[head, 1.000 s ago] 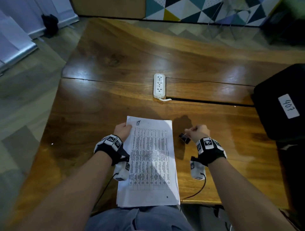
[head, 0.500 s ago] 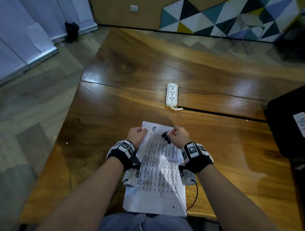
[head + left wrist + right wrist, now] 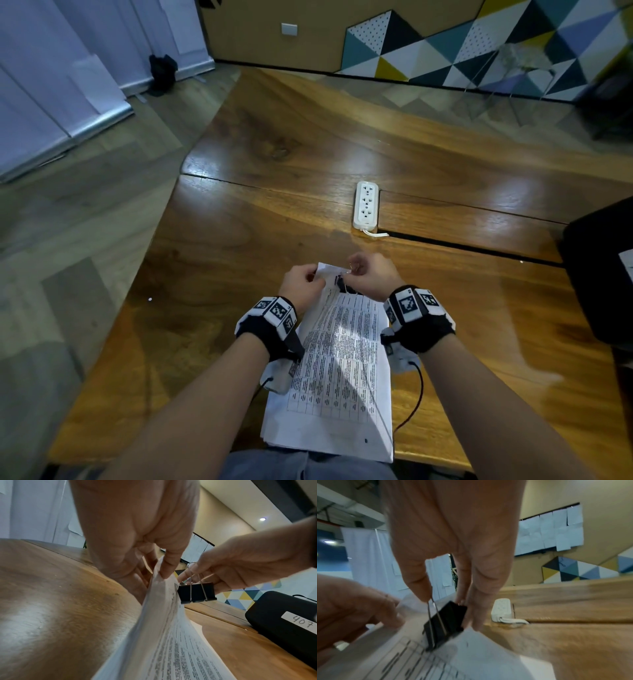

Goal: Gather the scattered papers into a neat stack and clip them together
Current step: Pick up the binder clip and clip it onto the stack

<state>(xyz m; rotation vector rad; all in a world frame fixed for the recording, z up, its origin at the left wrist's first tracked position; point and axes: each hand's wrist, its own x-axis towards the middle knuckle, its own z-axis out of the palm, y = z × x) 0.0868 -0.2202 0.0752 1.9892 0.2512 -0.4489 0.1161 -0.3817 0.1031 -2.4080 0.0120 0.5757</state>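
A stack of printed papers (image 3: 339,370) lies on the wooden table (image 3: 239,240) in front of me, its far end lifted. My left hand (image 3: 303,284) pinches the top left corner of the papers (image 3: 159,601) between thumb and fingers. My right hand (image 3: 370,277) pinches the wire handles of a black binder clip (image 3: 197,593), which sits at the top edge of the stack (image 3: 471,655). In the right wrist view the binder clip (image 3: 445,623) is over the paper's edge; whether it bites the sheets I cannot tell.
A white power strip (image 3: 366,205) lies beyond the papers by a slot in the table. A black case (image 3: 283,622) labelled 407 sits at the right. The table's near edge runs under the stack's lower end.
My right hand carried the binder clip from right of the stack to its top edge. My left hand lifted the top of the papers off the table.
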